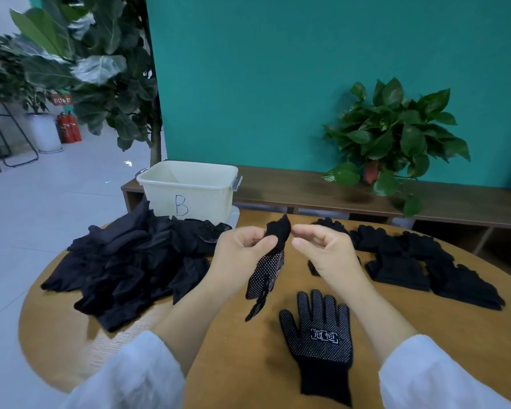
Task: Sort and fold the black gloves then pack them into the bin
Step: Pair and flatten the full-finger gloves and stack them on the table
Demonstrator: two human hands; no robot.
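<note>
Nearest, white sleeves [136, 376] at both lower corners, bare forearms reaching up over a round wooden table [242, 358]. Between the forearms, flat on the table, a single black glove [319, 335]: dotted palm up, fingers spread and pointing away, white boxed lettering across the palm, plain cuff toward the near edge.

Above it, held clear of the table, a second dotted glove [267, 270], hanging cuff-up with fingers drooping down and to the left. Left hand [242, 246] curled round the cuff, thumb pressed across the dark knit. Right hand [322, 246] just beside the cuff's upper edge, fingers curled, forefinger and thumb tips drawn toward the fabric; whether pinching it or only touching cannot be told.

Left of the hands, a big loose heap of black gloves [130, 261], tangled, spilling toward the table's left edge. Right of the hands, a row of neater gloves [419, 261] laid flat in overlapping stacks, fingers pointing away.

Farther back, at the table's far left rim behind the heap, a cream plastic bin [189, 190] marked with a blue "B", upright; inside not visible enough to tell contents. Beyond, a low wooden bench [307, 187] carrying a leafy potted plant [396, 137] against a teal wall [278, 69].
</note>
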